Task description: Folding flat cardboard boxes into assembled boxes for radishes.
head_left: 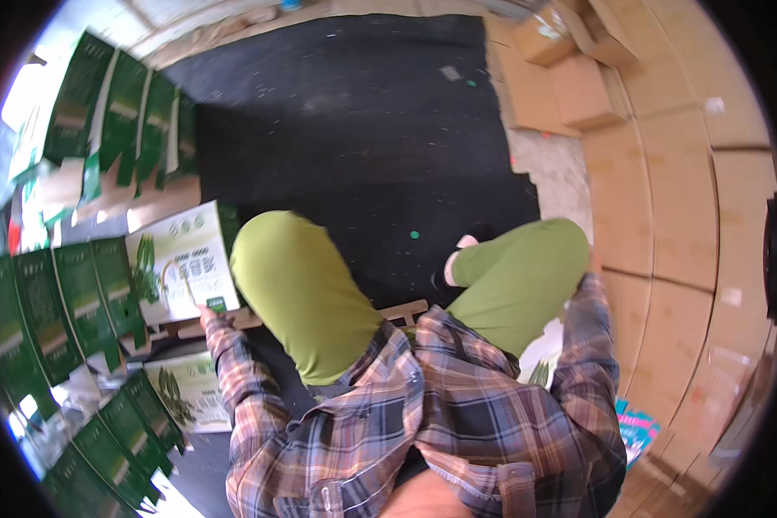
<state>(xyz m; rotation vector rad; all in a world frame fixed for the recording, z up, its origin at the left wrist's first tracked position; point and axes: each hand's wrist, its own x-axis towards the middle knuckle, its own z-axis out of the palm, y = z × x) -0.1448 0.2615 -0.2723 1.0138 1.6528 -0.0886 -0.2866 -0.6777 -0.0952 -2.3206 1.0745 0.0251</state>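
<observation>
My left hand (pixel 208 318) is at the lower edge of a white and green carton (pixel 181 268) printed with green leaves, with a digit against its front; the other fingers are hard to make out. That carton stands at the right end of a row of dark green cartons (pixel 78 285). Beside my bent right knee is my right hand (pixel 594 261), mostly hidden, close to the stacked brown boxes; its fingers do not show. A white item with a green leaf print (pixel 541 354) shows partly between my right thigh and forearm.
More green cartons with open flaps stand at far left (pixel 112 112) and near left (pixel 116 440). Black sheeting (pixel 345 121) covers the floor ahead. Stacked brown boxes (pixel 673 198) wall the right side. An open brown box (pixel 578 86) lies at far right.
</observation>
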